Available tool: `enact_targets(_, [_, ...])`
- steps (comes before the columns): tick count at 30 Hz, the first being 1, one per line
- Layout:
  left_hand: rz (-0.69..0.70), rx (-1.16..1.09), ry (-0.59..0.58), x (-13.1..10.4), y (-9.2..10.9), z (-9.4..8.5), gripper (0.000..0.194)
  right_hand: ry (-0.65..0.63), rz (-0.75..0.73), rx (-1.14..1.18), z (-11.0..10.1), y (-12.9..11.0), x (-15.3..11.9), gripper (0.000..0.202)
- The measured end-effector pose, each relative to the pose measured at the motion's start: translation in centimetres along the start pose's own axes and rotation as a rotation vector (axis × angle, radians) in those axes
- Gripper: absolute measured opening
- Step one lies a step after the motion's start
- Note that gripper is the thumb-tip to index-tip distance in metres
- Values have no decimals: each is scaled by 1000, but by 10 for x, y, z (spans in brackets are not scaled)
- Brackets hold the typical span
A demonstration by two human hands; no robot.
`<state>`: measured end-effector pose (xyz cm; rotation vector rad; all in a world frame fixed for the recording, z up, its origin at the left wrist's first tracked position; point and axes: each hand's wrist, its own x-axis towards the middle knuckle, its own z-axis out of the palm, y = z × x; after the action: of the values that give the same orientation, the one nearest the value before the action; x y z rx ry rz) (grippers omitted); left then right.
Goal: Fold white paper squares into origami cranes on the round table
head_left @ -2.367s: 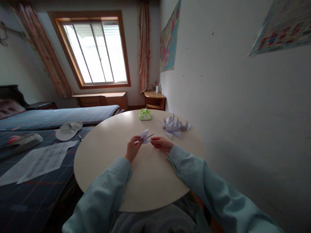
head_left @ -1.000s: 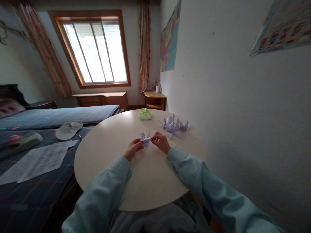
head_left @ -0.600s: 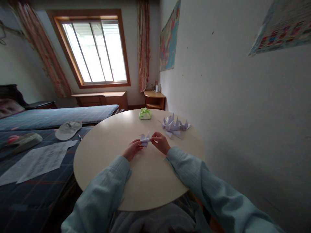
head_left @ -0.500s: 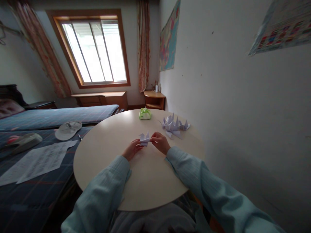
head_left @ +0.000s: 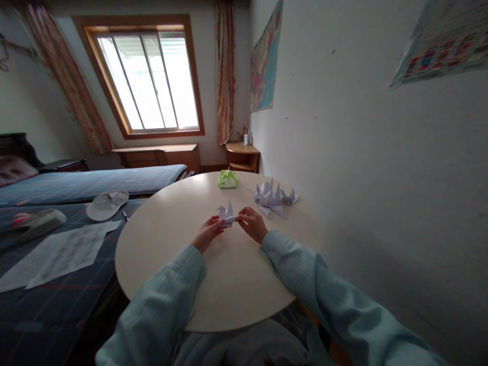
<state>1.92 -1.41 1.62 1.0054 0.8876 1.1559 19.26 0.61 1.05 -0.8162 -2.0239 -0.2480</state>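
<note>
A white folded paper crane [head_left: 226,215] is held up just above the round table [head_left: 229,284], between my two hands. My left hand [head_left: 208,233] grips its left side with thumb and fingers. On the other side, my right hand [head_left: 251,222] pinches the crane's right edge between thumb and fingertips. Farther back on the right, several more white paper cranes [head_left: 271,195] stand in a cluster, with flat-looking folded flaps at the front of it.
A green and white tissue pack [head_left: 227,179] sits at the table's far edge. To the left are a bed with printed sheets [head_left: 64,254], a pale cap [head_left: 107,205] and a pen [head_left: 125,216]. A white wall [head_left: 366,178] runs along the right.
The crane has tilted in my fingers, its pointed top shifting slightly left and up. Both hands stay almost in place.
</note>
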Motion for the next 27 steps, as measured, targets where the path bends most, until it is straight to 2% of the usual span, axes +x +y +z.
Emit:
enact_targets(4, [56,45,16,0,2,1,36,25,194,139,0,1,1,17])
enact_targets(9, [154,111,83,3,-1,-1,40,49,513,310,2,4,4,19])
enact_targets(11, [199,136,105,4,-3,-2,42,-14,644,440,3,5,5,21])
enact_targets(13, [236,164,118,5,-4,-3,43,-132,730,606,4,5,6,29])
enact_targets(16, [277,203,140,6,-4,-4,43,-309,790,824,4,2,7,39])
enact_targets(19, [308,225,169,6,-4,-5,42,-394,827,966,4,0,7,37])
enact_targets(23, [330,235,193,6,-4,-5,40,-383,888,1057,4,1,6,30])
enact_targets(27, [313,222,162,7,-6,-4,42,-333,912,1075,6,7,5,28])
